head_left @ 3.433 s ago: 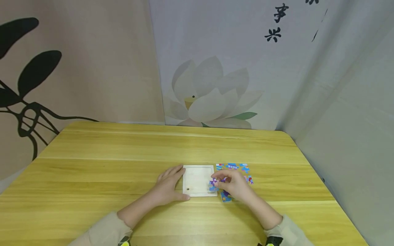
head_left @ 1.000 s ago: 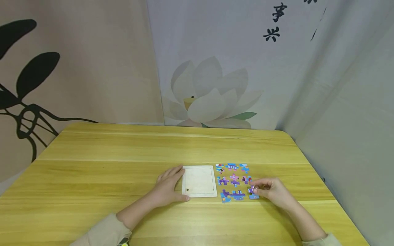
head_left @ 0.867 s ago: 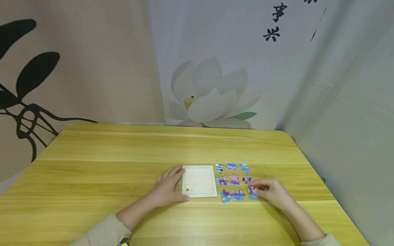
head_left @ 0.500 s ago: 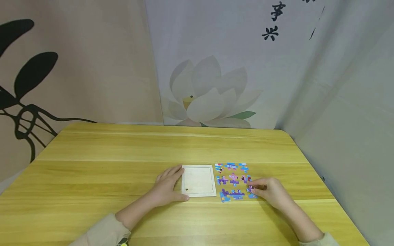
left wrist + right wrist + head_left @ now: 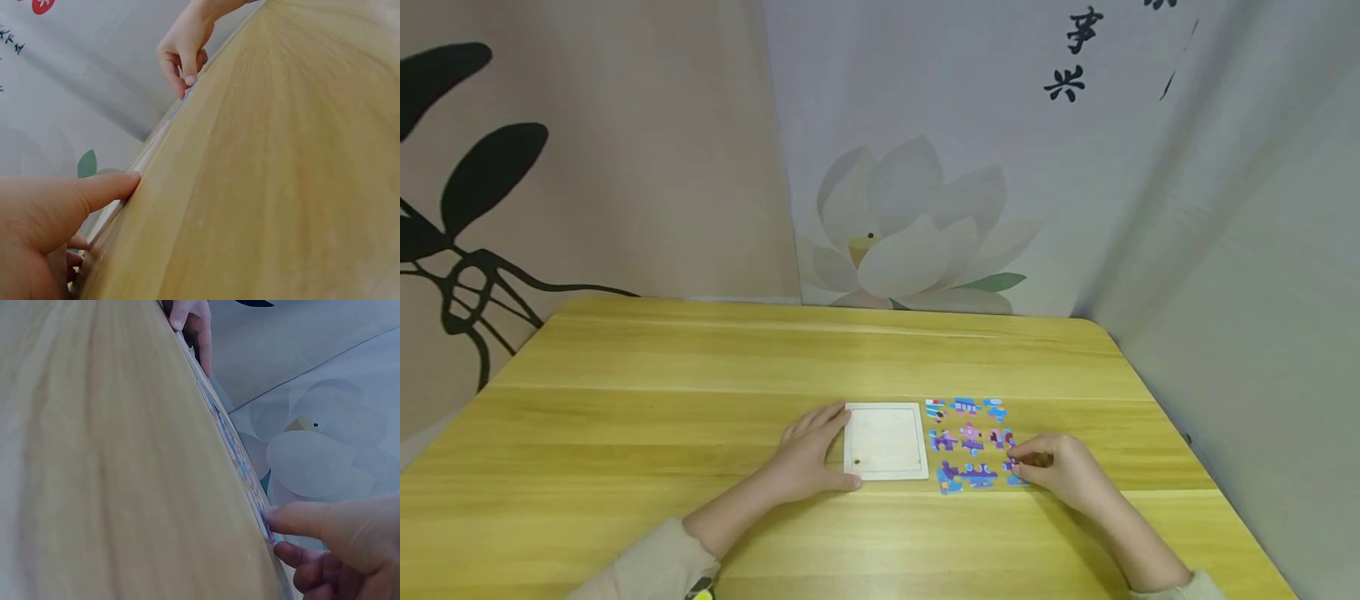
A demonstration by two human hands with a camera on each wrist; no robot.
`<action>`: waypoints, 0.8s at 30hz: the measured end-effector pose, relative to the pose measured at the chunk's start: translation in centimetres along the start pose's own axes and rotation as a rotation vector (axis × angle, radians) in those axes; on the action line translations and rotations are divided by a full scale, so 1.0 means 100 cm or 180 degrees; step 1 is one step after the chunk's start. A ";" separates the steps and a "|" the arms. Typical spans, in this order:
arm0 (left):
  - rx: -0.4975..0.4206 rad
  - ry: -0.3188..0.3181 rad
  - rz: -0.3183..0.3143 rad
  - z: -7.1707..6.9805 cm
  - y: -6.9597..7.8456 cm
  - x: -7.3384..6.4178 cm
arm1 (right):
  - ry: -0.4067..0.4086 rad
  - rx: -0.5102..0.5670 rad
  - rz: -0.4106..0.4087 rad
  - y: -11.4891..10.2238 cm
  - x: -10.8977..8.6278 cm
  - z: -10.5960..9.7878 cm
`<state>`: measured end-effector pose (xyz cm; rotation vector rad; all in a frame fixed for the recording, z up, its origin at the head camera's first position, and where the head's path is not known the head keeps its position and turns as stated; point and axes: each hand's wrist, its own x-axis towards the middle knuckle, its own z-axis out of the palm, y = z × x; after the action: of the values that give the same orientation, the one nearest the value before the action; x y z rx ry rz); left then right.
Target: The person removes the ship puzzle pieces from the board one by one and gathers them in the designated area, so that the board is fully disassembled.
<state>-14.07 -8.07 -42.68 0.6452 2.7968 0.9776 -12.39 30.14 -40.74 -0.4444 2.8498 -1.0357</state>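
Observation:
My left hand (image 5: 808,458) rests at the left side of a pale wooden puzzle tray (image 5: 886,442). Its fingers lie along the tray's left edge, and the straight thumb touches the near edge; in the left wrist view the thumb (image 5: 109,189) lies on the rim. To the right of the tray, my right hand (image 5: 1063,471) pinches a purple and blue puzzle piece (image 5: 1017,480) between thumb and index finger, low on the table, partly hidden by the fingertips. Beside it lie another purple piece (image 5: 978,476) and a blue-purple corner piece (image 5: 950,480).
More printed puzzle pieces lie in rough rows farther back, among them a pink and purple one (image 5: 971,438) and a blue one (image 5: 965,406). The wooden table (image 5: 715,358) ends at a printed curtain (image 5: 917,150) behind and a plain one at right.
The right hand has moved from the tray's right edge, where it held a piece, to the lower right corner of the rows. Over the last second it barely shifts. The left hand stays put.

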 end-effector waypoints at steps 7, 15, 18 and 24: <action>-0.0041 0.0001 -0.0019 0.001 0.000 0.002 | 0.0185 0.0091 -0.0021 0.001 -0.002 -0.010; -0.0421 0.0046 -0.0034 -0.009 -0.005 -0.004 | 0.0282 -0.0039 0.0042 0.001 -0.002 -0.024; -0.0597 0.0070 -0.0040 -0.016 -0.007 -0.006 | 0.0286 -0.0125 0.0066 0.000 -0.001 -0.030; -0.0598 0.0054 0.0077 -0.031 -0.017 -0.014 | 0.0284 -0.0217 0.0071 -0.004 -0.003 -0.037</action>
<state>-14.15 -11.57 -41.34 0.6492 2.6731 1.2371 -12.66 32.23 -37.63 -0.3798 2.9689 -0.9811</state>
